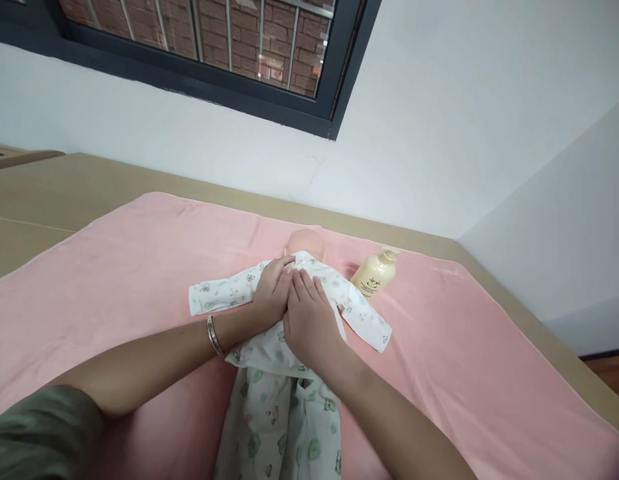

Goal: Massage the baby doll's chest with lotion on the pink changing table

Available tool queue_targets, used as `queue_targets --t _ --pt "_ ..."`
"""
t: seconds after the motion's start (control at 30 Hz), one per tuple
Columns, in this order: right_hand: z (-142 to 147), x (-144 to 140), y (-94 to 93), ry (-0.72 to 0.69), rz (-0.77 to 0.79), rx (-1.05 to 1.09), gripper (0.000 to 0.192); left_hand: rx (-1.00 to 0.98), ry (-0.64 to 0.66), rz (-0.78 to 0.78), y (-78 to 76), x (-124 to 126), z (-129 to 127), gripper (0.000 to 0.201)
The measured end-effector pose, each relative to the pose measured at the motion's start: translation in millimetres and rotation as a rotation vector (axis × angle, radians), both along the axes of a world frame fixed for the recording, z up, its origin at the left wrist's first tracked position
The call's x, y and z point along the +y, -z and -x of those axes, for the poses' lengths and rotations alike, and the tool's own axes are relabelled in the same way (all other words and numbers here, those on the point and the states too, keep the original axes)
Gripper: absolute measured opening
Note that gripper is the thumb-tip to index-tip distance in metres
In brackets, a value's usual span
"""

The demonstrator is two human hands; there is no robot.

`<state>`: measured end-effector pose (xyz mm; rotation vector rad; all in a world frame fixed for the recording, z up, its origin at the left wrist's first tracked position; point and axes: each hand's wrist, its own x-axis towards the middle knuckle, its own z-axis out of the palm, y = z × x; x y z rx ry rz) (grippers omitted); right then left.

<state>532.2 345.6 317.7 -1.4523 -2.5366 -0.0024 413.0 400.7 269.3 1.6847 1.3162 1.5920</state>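
Note:
A baby doll lies on its back on a pink towel (114, 267); its bare head (303, 241) points toward the wall. It wears a white printed top (362, 317) with sleeves spread out and matching trousers (284, 427). My left hand (272, 293), with a metal bangle on its wrist, rests flat on the doll's chest. My right hand (309, 320) lies beside it, fingers together, pressing on the top near the collar. Neither hand clearly grips the cloth.
A cream pump bottle (373, 275) lies tilted on the towel just right of the doll's head. The towel covers a tan mattress (49, 187) set against a white wall, under a dark-framed window (214, 60). The bed's edge runs along the right.

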Motion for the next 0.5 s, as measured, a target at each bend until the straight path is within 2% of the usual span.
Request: queue_targets --t 0.1,0.27,0.37,0.43,0.5 --pt "-11 15 -3.6 -0.028 0.081 0.037 0.055 0.031 -0.02 0.008 -0.1 1 0 0.038" --pt "-27 45 -5.0 0.31 0.181 0.182 0.07 0.18 -0.05 -0.014 7.6 5 -2 0.043" --pt "-24 45 -5.1 0.376 0.195 0.176 0.069 0.29 -0.101 0.014 10.1 6 -3 0.047" --pt "-20 40 -7.3 0.392 0.197 0.137 0.069 0.376 -0.118 0.041 6.5 7 -2 0.047" --pt "-15 31 -11.8 0.385 0.217 0.09 0.066 0.479 -0.08 0.073 -0.6 11 1 0.041"
